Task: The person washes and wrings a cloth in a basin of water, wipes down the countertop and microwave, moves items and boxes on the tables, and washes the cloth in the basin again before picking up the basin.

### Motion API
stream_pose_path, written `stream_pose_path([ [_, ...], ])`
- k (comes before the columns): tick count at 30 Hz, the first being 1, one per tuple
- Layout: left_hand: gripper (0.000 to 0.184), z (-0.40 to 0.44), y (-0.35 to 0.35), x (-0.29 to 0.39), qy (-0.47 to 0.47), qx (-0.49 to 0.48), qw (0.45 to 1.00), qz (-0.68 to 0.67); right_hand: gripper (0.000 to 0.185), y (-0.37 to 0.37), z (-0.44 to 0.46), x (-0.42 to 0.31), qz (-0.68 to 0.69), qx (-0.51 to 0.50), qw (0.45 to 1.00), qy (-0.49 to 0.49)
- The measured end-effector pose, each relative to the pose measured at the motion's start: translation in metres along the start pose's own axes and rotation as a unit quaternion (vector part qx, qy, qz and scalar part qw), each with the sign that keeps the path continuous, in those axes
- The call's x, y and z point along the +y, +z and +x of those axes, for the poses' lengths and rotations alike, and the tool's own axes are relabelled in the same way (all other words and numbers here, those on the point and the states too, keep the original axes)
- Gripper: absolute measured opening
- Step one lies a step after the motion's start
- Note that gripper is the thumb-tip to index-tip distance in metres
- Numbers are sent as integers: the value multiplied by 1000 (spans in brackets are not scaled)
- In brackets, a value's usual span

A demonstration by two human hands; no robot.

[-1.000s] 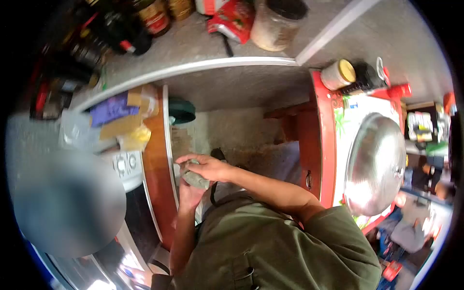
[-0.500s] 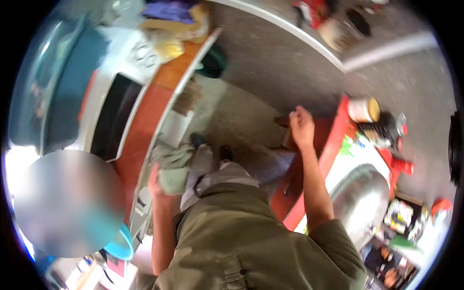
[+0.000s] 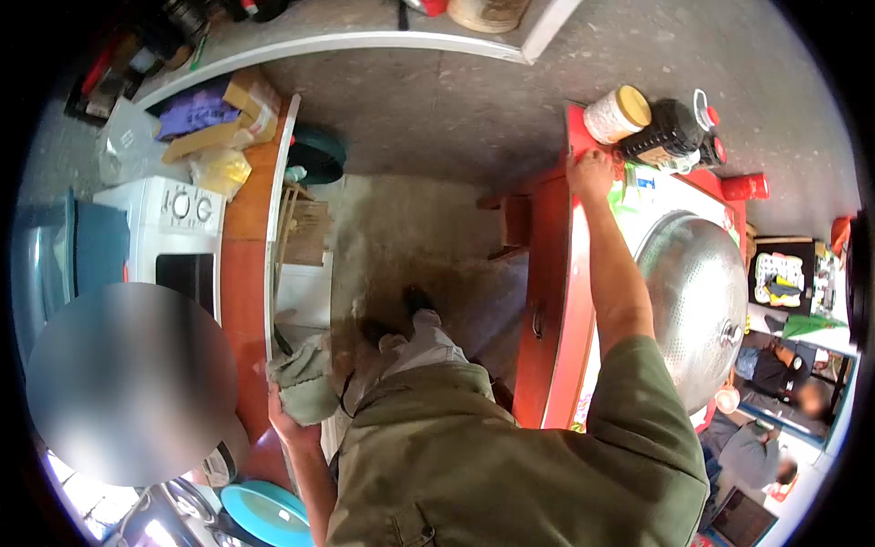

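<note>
My left hand (image 3: 290, 421) is closed on a grey-green cloth (image 3: 305, 387), which hangs bunched beside the left counter. My right hand (image 3: 592, 173) reaches out to the far corner of the red table (image 3: 558, 365). Its fingers are curled down at the table edge, and whatever lies under them is hidden. Just beyond them stands a jar with a yellow lid (image 3: 632, 107). Dark bottles (image 3: 665, 132) stand to the right of the jar. A large perforated metal dome cover (image 3: 693, 301) sits on the table beside my right forearm.
On the left, a red-brown counter (image 3: 244, 292) carries a white appliance (image 3: 182, 214) and a cardboard box (image 3: 255, 105). A dark green bin (image 3: 319, 157) stands on the floor beyond it. A wooden stool (image 3: 515, 223) is by the table, and a turquoise basin (image 3: 264, 510) is at lower left.
My right hand has moved from above the floor to the table's far corner by the jar. The view has turned. My left hand still holds the cloth.
</note>
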State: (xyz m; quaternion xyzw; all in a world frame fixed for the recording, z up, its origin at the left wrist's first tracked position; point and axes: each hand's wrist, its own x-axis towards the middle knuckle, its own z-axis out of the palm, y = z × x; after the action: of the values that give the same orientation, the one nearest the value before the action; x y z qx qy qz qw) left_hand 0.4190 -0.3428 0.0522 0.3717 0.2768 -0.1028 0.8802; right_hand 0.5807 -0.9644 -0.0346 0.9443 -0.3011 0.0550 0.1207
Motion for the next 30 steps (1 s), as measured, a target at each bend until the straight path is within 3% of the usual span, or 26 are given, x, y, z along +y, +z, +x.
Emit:
stream_pose_path([
  [2,42,11,4,-2,-31,-7,999,-12,57,-17,-27,-4,-37,39,998,-20],
  [3,42,15,8,-3,-35,-16,999,-8,47,-24,-39,-7,-13,36,999,4],
  [5,41,21,19,-6,-25,-3,998,61,33,-22,-53,1,51,59,997,-28],
  [6,42,25,23,-7,-33,33,997,55,33,-22,-58,3,51,63,997,-21],
  [8,43,32,35,-9,-66,17,996,51,20,-23,-68,6,123,106,984,-70],
  [11,48,44,55,-9,-142,-64,988,16,16,-13,-71,8,188,141,969,-73],
  [13,46,50,67,-11,-128,-37,990,45,14,-19,-72,8,265,148,950,-69],
  [17,45,61,98,-12,-132,-126,982,39,15,-46,-69,1,336,80,938,-12],
  [18,45,65,96,-16,-108,-115,986,51,15,-60,-66,-12,341,83,936,-26],
  [20,46,62,115,-13,-112,-132,985,12,14,-93,-60,-52,490,78,864,-82],
  [23,49,56,147,-8,-114,-158,979,-58,12,-171,-40,-121,510,90,833,-193],
  [25,55,50,162,-4,-50,-226,973,8,13,-196,-10,-166,465,126,832,-275],
  [27,56,35,178,9,-36,-223,974,-18,14,-211,29,-216,442,198,797,-361],
  [30,56,17,167,18,-29,-204,978,-39,15,-235,75,-281,317,195,831,-413],
])
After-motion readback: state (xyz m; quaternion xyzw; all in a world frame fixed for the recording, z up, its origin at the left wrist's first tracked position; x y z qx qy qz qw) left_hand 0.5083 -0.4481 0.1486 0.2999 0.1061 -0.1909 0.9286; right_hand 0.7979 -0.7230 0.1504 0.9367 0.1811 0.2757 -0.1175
